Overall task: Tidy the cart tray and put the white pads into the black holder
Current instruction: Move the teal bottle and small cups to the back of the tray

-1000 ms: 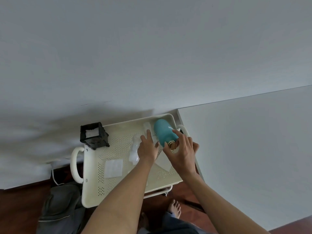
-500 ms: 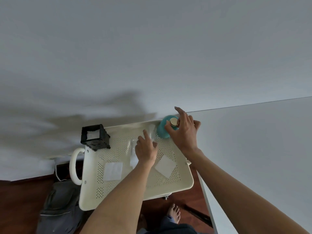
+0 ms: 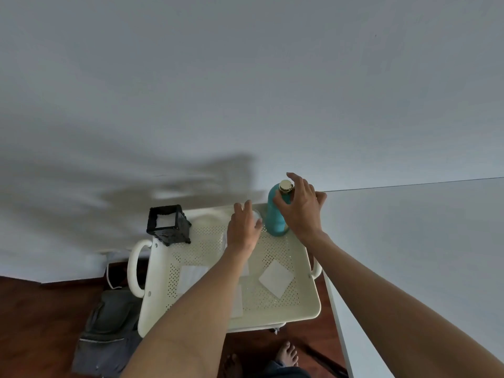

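A cream perforated cart tray (image 3: 272, 313) stands against the wall. A teal bottle (image 3: 275, 216) with a gold cap stands upright at its far right corner, and my right hand (image 3: 300, 211) is wrapped around its neck. My left hand (image 3: 242, 227) rests on a clear plastic bottle (image 3: 257, 215), mostly hidden beneath it. A white pad (image 3: 276, 278) lies at the tray's right. Another white pad (image 3: 191, 275) lies at the left, partly under my forearm. The black holder (image 3: 167, 227) sits at the far left corner with white pads inside.
A white table surface (image 3: 409, 255) borders the tray on the right. A grey bag (image 3: 109, 328) lies on the wooden floor at the left, next to the cart's handle (image 3: 134, 264). My bare feet (image 3: 286, 353) show below the tray.
My right hand lifted the teal bottle from lying on the tray and stood it upright at the far right corner. My left hand shifted slightly farther along the clear bottle.
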